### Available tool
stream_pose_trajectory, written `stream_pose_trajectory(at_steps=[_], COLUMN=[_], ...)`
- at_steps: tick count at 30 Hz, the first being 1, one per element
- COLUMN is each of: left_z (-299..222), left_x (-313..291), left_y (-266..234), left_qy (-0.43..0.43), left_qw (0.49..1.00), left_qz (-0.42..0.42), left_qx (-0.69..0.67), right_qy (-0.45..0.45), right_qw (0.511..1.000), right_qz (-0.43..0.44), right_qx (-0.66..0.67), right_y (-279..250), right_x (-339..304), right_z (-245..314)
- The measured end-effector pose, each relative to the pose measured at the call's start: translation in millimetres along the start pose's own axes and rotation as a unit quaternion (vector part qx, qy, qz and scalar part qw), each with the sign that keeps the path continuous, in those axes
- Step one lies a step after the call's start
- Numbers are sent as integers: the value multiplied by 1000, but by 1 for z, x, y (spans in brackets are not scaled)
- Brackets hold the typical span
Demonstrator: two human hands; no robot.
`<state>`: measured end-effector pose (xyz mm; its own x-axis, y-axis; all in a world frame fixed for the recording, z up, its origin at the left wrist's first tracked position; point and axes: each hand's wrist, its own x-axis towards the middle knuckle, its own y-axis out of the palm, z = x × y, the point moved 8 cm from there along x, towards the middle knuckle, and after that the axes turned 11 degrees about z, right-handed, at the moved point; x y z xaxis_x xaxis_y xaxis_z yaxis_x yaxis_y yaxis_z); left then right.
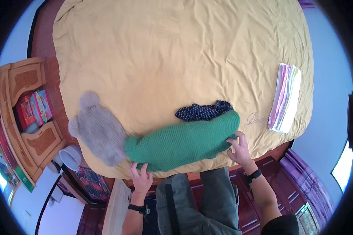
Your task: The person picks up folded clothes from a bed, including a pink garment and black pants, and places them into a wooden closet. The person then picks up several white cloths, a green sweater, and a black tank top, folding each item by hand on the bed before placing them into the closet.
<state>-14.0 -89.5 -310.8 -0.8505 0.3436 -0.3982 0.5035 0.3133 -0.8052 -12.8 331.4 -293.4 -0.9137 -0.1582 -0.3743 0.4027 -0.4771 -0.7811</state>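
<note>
A thick green knitted cloth (176, 147), folded into a long bundle, lies along the near edge of the bed. At its lower left end, my left hand (141, 180) grips the edge with curled fingers. My right hand (240, 150) has thumb and forefinger around the lower right edge of the same bundle. Touching the bundle's left end is a fuzzy grey-beige knitted piece (100, 131) with two rounded ear-like lobes, lying flat. Behind the bundle, a dark navy cloth with white dots (200, 112) is crumpled and partly covered by the green knit.
A yellow bedsheet (157, 58), wrinkled, covers the bed. On the right lies a stack of folded white and pink cloths (284, 98). Left of the bed stand a wooden cabinet (29, 80) and a white bin (70, 157). Purple curtains (304, 176) hang at the lower right.
</note>
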Motion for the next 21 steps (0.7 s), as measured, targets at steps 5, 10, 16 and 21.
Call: stream_pose_trajectory(at_steps=[5,10,16,21], left_z=[93,102,101,79], left_x=[-30,19,27,37], left_y=[29,51,62,73], left_qy=[-218,-212,-167,-224], left_qw=[836,751,644,625], left_qz=[-158,39,156,165], left_qx=[-479,-624,-730,-730], right_qy=[191,224,261,348], right_qw=[817,722,654,566], right_qz=[-48,156,202,158], right_qx=[542,635,681,730], right_y=[38,80,86,88], right_x=[-9,1,18,-3], right_z=[-57,-80,-51,-35])
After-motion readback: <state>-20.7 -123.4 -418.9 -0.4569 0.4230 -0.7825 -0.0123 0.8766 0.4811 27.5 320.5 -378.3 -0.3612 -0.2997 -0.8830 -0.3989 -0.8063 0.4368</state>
